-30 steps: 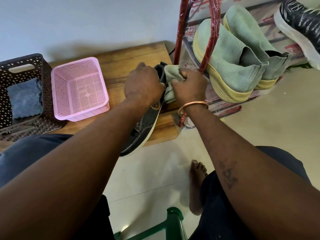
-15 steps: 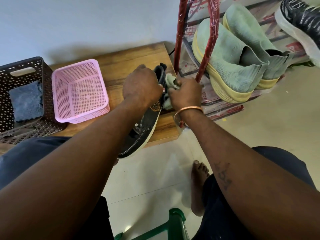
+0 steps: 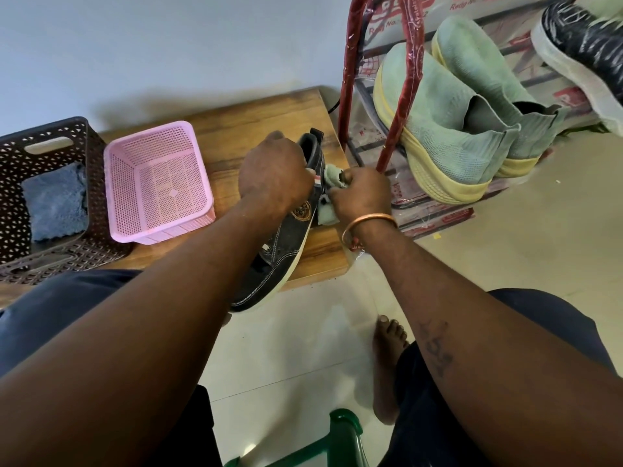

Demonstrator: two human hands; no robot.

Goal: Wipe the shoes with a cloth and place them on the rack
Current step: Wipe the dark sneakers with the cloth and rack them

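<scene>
The dark sneaker (image 3: pixel 286 244) lies tipped on its side across the front right corner of the wooden surface (image 3: pixel 242 126). Its heel points away from the person and its toe overhangs the front edge above the floor. The left hand (image 3: pixel 274 173) is curled over the collar and heel and grips the shoe. The right hand (image 3: pixel 362 193) is closed round a bunched pale green cloth (image 3: pixel 332 173), pressing it to the heel end by the pale sole.

This looks like wiping in progress at the rear of the shoe, with the rest of the sole edge and the toe probably not yet done. To do it well, the left hand should pin the heel firmly, since the hanging toe could tip or slide off. The right hand would do better with short strokes along the sole rim toward the toe, turning the cloth to a fresh face as it soils. After that, the shoe needs rolling to reach its hidden side.

The red post of the shoe rack (image 3: pixel 350 72) stands just beside the right knuckles, so strokes should run lengthwise, not outward. A pair of green sneakers (image 3: pixel 448 123) already leans on the rack, with a black-and-white shoe (image 3: pixel 580 45) beyond. Whether a free slot remains, I cannot tell. On the left stand a pink basket (image 3: pixel 148 129) and a brown basket (image 3: pixel 91 170) holding a blue cloth (image 3: pixel 55 200), a spare if needed.
</scene>
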